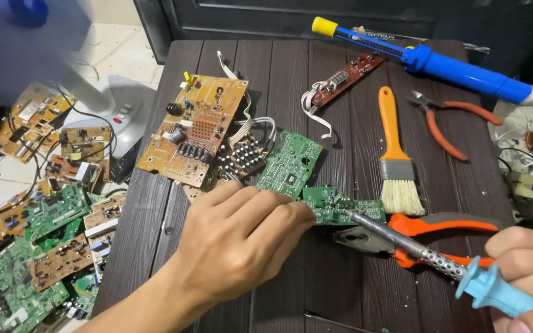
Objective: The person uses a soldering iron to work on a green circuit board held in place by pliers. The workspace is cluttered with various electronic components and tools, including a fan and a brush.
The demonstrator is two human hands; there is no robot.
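Observation:
My left hand [239,237] lies on the dark wooden table [340,290], fingertips pinching the left end of a small green circuit board [343,208]. My right hand [528,271] at the lower right grips a soldering iron [439,262] by its light blue handle. The iron's metal tip touches the small green board near its middle. A second, larger green board [288,163] lies just behind my left fingers.
A tan circuit board [195,129], a narrow red board [343,77], an orange-handled brush [395,154], orange pliers [427,231], small orange cutters [454,120] and a blue desoldering pump [439,61] lie on the table. Several circuit boards [38,240] are heaped on the floor at left.

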